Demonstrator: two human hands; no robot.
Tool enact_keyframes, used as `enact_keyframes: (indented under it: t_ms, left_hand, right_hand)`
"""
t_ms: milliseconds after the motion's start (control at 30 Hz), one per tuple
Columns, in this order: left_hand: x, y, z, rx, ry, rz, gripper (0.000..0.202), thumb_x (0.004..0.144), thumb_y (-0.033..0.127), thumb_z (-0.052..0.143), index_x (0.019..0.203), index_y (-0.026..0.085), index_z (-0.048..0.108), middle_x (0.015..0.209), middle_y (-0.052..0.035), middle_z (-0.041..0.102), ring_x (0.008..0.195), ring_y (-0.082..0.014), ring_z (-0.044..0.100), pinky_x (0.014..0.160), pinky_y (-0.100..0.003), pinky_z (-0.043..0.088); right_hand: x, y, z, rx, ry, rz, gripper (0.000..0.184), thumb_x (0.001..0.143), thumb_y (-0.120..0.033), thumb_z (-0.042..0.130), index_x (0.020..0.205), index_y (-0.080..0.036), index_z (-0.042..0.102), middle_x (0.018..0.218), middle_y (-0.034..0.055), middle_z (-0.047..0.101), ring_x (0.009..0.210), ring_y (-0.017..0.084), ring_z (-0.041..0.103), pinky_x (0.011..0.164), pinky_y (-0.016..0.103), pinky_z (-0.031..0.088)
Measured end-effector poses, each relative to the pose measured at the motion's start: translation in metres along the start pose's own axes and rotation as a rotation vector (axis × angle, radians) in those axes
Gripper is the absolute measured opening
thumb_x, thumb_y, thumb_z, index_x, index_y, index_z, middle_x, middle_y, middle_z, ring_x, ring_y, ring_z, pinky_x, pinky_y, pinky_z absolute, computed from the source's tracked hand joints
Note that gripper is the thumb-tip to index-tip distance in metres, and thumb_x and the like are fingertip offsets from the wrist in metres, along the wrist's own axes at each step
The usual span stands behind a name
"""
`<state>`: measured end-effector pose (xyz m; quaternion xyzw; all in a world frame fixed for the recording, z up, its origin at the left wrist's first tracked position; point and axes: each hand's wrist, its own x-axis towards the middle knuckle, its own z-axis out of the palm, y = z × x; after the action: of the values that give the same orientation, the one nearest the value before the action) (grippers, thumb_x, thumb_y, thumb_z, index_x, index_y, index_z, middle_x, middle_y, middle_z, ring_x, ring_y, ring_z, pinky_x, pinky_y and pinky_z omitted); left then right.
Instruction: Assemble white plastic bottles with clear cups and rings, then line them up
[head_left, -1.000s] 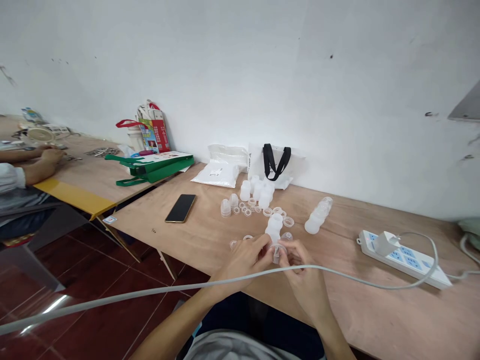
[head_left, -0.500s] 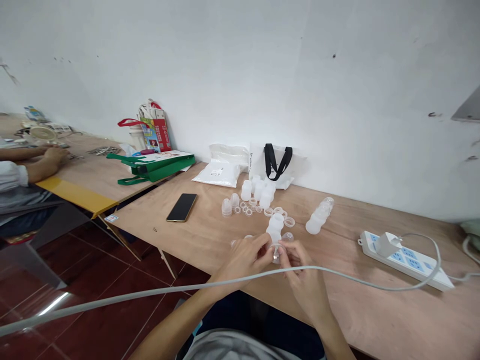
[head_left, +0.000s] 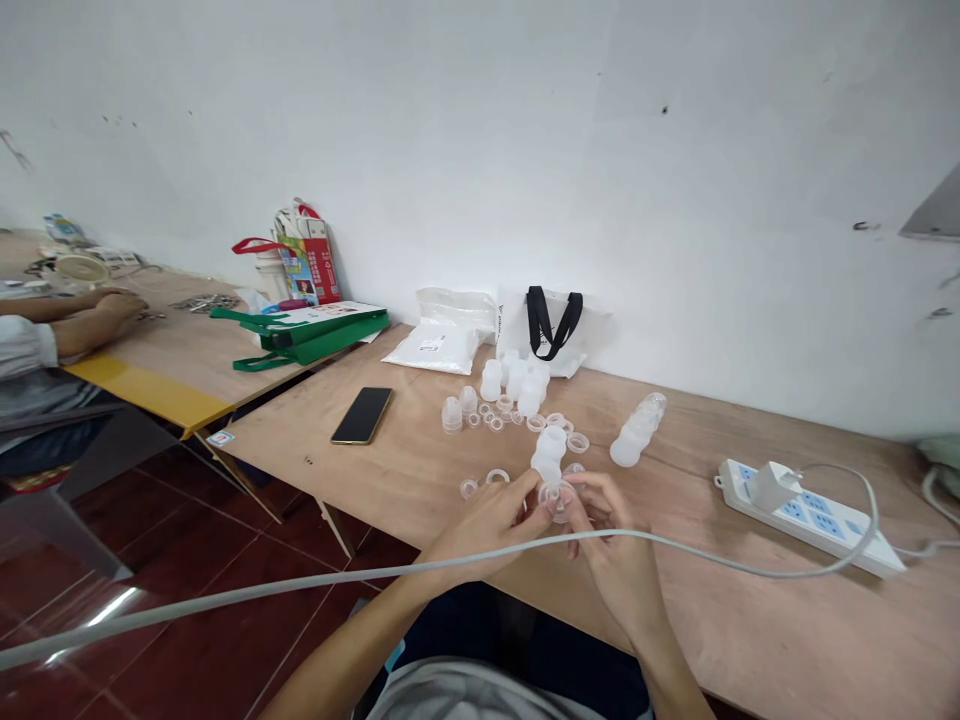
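We pinch a clear plastic cap (head_left: pixel 556 494) betw. fingertips of left hand (head_left: pixel 491 520) & right hand (head_left: pixel 609 545), both closed on it, over the table (head_left: pixel 405 480) nr its front edge; loose rings (head_left: pixel 495 477) just beyond.

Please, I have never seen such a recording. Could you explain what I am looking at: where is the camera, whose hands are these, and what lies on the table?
There is no machine here. The camera sits on a person's head and looks forward and down, so the two bare arms rising from the bottom edge are that person's own. The left hand and the right hand meet above a light wooden table and pinch a small clear round plastic piece between their fingertips. Beyond them lie translucent white plastic caps and rings, a black smartphone, a white power strip and a white bag with black handles. A pale cable crosses in front of the hands. The arm at the far left belongs to another person at the next table.
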<state>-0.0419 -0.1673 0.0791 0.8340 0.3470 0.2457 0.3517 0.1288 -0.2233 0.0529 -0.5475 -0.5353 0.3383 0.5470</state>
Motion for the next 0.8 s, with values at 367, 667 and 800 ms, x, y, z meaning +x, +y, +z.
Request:
enact_keyframes:
  t_ms: [367, 667, 800]
  left_hand:
    - [0.0016, -0.0002, -0.0021, -0.048, 0.003, -0.028, 0.027, 0.103, 0.041, 0.043, 0.089, 0.020, 0.054, 0.076, 0.0030, 0.055, 0.069, -0.0136, 0.051, 0.062, -0.026, 0.034]
    - [0.0037, -0.0012, 0.0029, -0.009, 0.014, -0.029, 0.028, 0.103, 0.038, 0.042, 0.084, 0.020, 0.051, 0.074, 0.0038, 0.050, 0.069, -0.0133, 0.047, 0.064, -0.025, 0.033]
    - [0.0046, -0.0016, 0.0042, 0.021, 0.018, -0.037, 0.031, 0.104, 0.042, 0.040, 0.085, 0.020, 0.051, 0.075, 0.0034, 0.053, 0.073, -0.0144, 0.050, 0.067, -0.025, 0.035]
  right_hand:
    - [0.0009, 0.0001, 0.0024, 0.069, -0.091, 0.028, 0.035, 0.093, -0.051, 0.066, 0.116, -0.028, 0.056, 0.101, 0.0048, 0.069, 0.069, 0.015, 0.060, 0.045, 0.022, 0.050]
    - [0.0011, 0.0043, 0.0027, 0.046, -0.073, 0.020, 0.036, 0.090, -0.053, 0.069, 0.113, -0.028, 0.057, 0.091, 0.0026, 0.066, 0.069, 0.016, 0.059, 0.043, 0.020, 0.047]
    - [0.0016, 0.0057, 0.0037, 0.040, -0.055, 0.020, 0.034, 0.091, -0.053, 0.067, 0.112, -0.028, 0.058, 0.087, 0.0016, 0.065, 0.069, 0.016, 0.061, 0.044, 0.020, 0.046]
